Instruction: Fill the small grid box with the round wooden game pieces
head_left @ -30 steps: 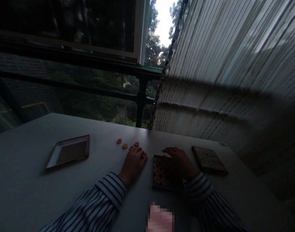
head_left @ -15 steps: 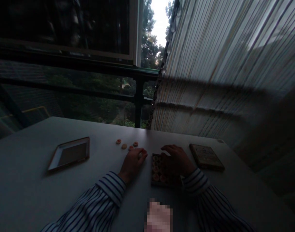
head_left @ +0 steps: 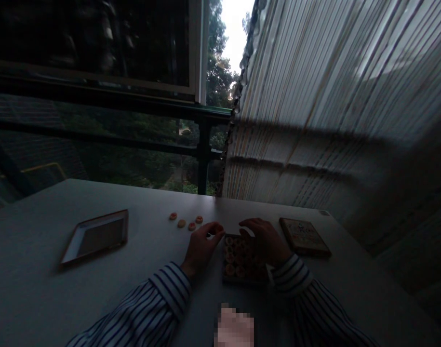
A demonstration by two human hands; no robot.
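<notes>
My left hand (head_left: 203, 246) is closed in a pinch at the far left corner of a shallow box (head_left: 245, 281). A Chinese chess piece appears to be between its thumb and forefinger, mostly hidden by the fingers. Round Chinese chess pieces (head_left: 230, 258) lie in rows inside the box; those on the right are in shadow or covered. My right hand (head_left: 265, 238) arches over the box's right side, thumb and fingers apart, with nothing visible in it. Beyond my left hand, several loose pieces (head_left: 181, 223) rest on the white table (head_left: 148, 231), some with red marks.
On the left lies an open, shallow tray-like lid (head_left: 123, 234). A flat box with a printed top (head_left: 305, 236) lies to the right of my right hand. Behind the table are a railing (head_left: 203, 159), a window and a striped curtain (head_left: 278, 168).
My left hand has moved right, toward the box corner, with its pinch held. My right hand stays over the box. The whole view has shifted slightly.
</notes>
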